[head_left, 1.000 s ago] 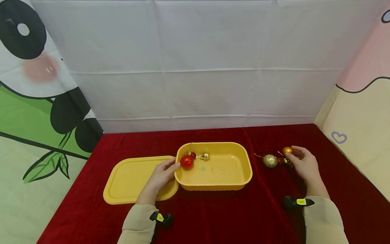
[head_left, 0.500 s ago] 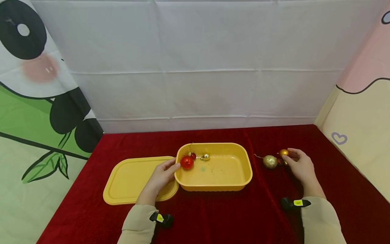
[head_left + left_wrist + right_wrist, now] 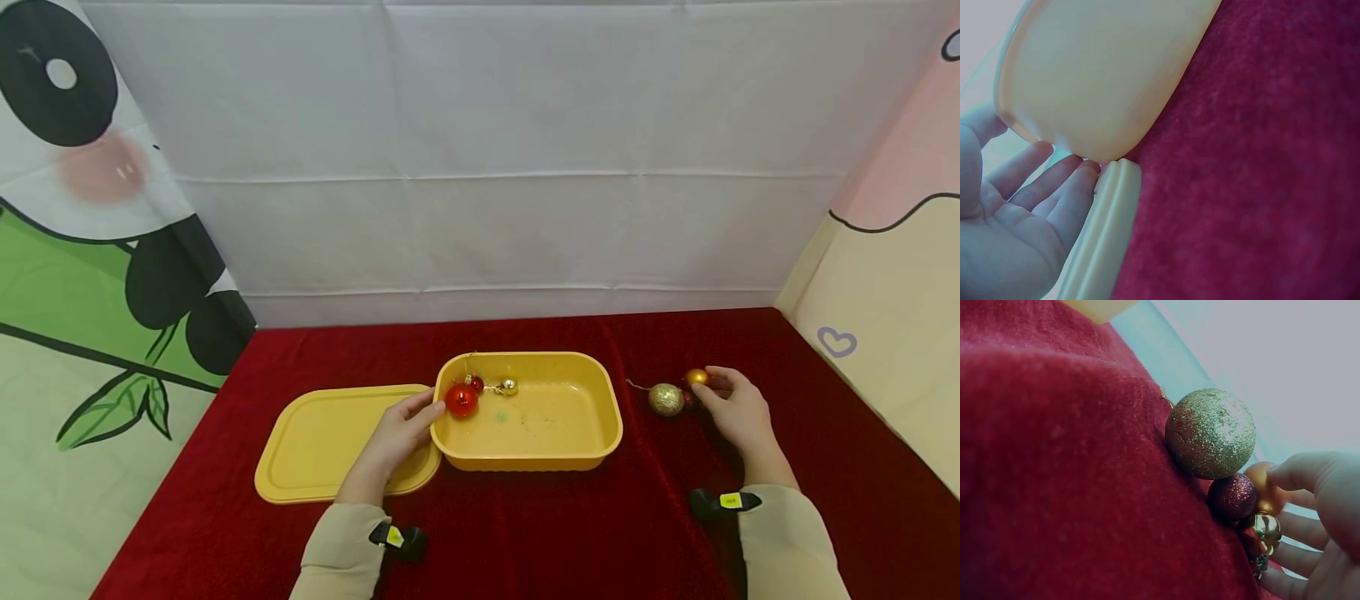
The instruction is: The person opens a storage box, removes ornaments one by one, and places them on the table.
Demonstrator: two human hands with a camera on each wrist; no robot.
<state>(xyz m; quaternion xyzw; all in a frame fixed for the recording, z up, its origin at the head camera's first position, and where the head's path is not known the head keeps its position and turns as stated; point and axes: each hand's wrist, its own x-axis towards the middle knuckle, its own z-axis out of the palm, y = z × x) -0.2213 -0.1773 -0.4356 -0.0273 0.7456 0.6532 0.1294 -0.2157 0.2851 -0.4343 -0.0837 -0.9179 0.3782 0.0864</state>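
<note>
A yellow plastic box (image 3: 540,460) stands mid-table, and my left hand (image 3: 397,435) grips its left rim, thumb at the top edge and fingertips against the outer wall in the left wrist view. Inside lie a shiny red bauble (image 3: 461,401), a small dark red bauble (image 3: 477,383) and a small shiny gold bauble (image 3: 509,387). At the right, my right hand (image 3: 738,410) pinches a satin gold bauble (image 3: 696,377) between thumb and fingers. Beside it sit a glittery gold bauble (image 3: 665,400), a small dark red glitter bauble (image 3: 1233,497) and a shiny gold bauble (image 3: 1267,526), partly hidden in the head view.
A yellow lid (image 3: 322,442) lies flat left of the box, its right end close against it under my left hand. Dark red cloth (image 3: 525,533) covers the table. A pale fabric backdrop (image 3: 510,233) rises behind the far edge.
My right hand has shifted a little to the left with the satin gold bauble, which now sits closer to the glittery gold one. My left hand and the box have stayed in place.
</note>
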